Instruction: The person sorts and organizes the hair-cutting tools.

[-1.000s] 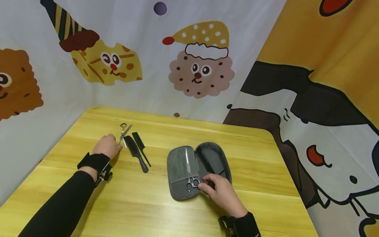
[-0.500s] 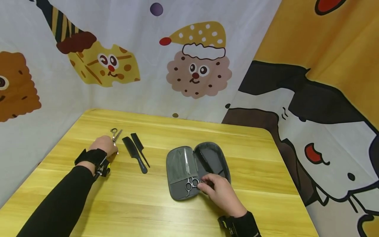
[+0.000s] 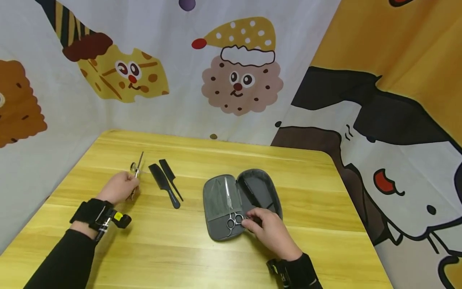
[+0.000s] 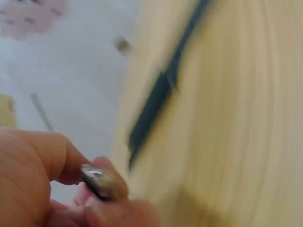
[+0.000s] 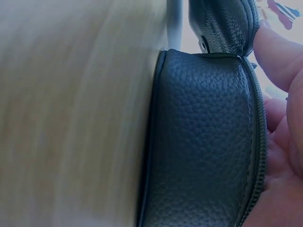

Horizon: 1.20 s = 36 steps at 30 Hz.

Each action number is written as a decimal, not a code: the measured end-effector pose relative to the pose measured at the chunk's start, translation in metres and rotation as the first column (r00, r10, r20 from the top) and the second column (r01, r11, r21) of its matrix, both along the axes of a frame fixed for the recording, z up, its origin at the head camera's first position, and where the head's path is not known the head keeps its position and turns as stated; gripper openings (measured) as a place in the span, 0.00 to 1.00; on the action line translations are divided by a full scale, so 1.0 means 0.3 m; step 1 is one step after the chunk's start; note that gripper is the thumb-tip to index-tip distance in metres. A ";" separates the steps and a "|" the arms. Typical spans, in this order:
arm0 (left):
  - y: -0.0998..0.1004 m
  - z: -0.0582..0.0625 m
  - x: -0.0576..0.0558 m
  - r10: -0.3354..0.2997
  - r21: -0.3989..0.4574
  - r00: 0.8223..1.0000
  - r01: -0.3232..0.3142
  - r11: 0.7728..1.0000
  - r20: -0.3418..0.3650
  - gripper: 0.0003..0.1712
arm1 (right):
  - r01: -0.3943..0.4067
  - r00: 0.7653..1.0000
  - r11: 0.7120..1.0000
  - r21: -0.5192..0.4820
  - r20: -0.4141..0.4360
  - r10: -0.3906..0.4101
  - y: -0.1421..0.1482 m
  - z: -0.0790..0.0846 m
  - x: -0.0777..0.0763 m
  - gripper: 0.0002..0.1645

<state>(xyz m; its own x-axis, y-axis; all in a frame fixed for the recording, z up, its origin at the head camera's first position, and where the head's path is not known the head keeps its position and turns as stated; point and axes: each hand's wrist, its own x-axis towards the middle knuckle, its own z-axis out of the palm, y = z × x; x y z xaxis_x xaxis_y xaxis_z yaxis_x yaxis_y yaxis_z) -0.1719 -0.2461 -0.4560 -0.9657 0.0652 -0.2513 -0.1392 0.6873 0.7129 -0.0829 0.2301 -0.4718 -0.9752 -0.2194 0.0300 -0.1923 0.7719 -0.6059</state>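
Our left grip (image 3: 117,188) pinches scissors (image 3: 137,170) near two combs (image 3: 159,176). Our right grip (image 3: 273,233) touches the case (image 3: 216,231); we cannot tell if clamped.

Zip case (image 5: 203,137) looked like pebbly leather tbh, scissors (image 3: 137,171) were shiny metal, combs (image 3: 159,176) matt plastic, tabletop (image 3: 162,249) smooth woodgrain.

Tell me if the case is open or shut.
Open: the case lies spread on the table, its two halves unfolded and the scissors inside showing.
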 end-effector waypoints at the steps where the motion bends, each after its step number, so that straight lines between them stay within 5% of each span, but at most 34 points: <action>1: 0.018 0.008 0.021 0.010 0.064 1.000 -0.009 0.998 -0.021 0.18 | 0.000 1.000 1.000 0.003 0.001 0.000 0.001 0.002 -0.001 0.10; 4: 0.090 0.025 0.077 0.014 0.306 0.998 0.007 0.952 -0.066 0.17 | 0.000 1.000 1.000 0.009 0.001 0.000 0.006 0.005 -0.002 0.10; 9: 0.249 0.024 0.130 -0.033 0.636 0.996 0.082 0.767 -0.088 0.16 | 0.006 1.000 1.000 0.016 -0.001 -0.006 0.009 0.005 -0.003 0.11; 12: 0.351 0.005 0.149 -0.066 0.716 0.995 0.103 0.690 -0.079 0.16 | 0.005 1.000 1.000 0.016 -0.007 -0.005 0.009 0.003 -0.002 0.11; 16: 0.465 -0.042 0.166 -0.100 0.770 0.991 0.132 0.625 -0.089 0.12 | -0.010 1.000 1.000 0.014 -0.013 0.010 0.007 -0.002 -0.002 0.11; 21: 0.551 -0.104 0.180 -0.132 0.886 0.989 0.116 0.448 -0.063 0.04 | -0.010 0.999 1.000 0.015 -0.035 0.011 0.006 -0.004 -0.002 0.11; 23: 0.568 -0.121 0.188 -0.159 0.910 0.987 0.099 0.403 -0.037 0.03 | -0.005 0.999 1.000 0.019 -0.041 0.006 0.004 -0.002 -0.003 0.11; 25: 0.579 -0.134 0.196 -0.182 0.905 0.983 0.100 0.413 -0.026 0.04 | 0.002 0.999 1.000 0.020 -0.038 -0.002 0.004 0.000 -0.003 0.11; 28: 0.591 -0.149 0.203 -0.198 0.871 0.980 0.124 0.475 -0.031 0.11 | 0.010 0.999 1.000 0.017 -0.031 -0.010 0.004 0.000 -0.005 0.11; 30: 0.596 -0.158 0.205 -0.209 0.860 0.978 0.128 0.494 -0.025 0.14 | 0.016 0.999 1.000 0.016 -0.030 -0.015 0.003 -0.001 -0.006 0.11; 32: 0.600 -0.168 0.208 -0.226 0.868 0.974 0.120 0.483 -0.008 0.13 | 0.017 0.999 1.000 0.018 -0.031 -0.016 0.003 -0.003 -0.007 0.11; 36: 0.602 -0.191 0.215 -0.280 0.918 0.959 0.078 0.388 0.037 0.07 | 0.012 0.999 1.000 0.021 -0.030 -0.012 0.000 -0.006 -0.006 0.11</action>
<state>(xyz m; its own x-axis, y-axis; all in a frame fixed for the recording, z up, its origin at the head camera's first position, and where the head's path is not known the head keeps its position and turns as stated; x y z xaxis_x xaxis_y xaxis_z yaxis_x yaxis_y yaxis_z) -0.1074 -0.0655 -0.5133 -0.8531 0.5163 -0.0750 -0.2735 -0.3201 0.9071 -0.0846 0.2300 -0.4735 -0.9765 -0.2086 0.0542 -0.2005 0.7871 -0.5834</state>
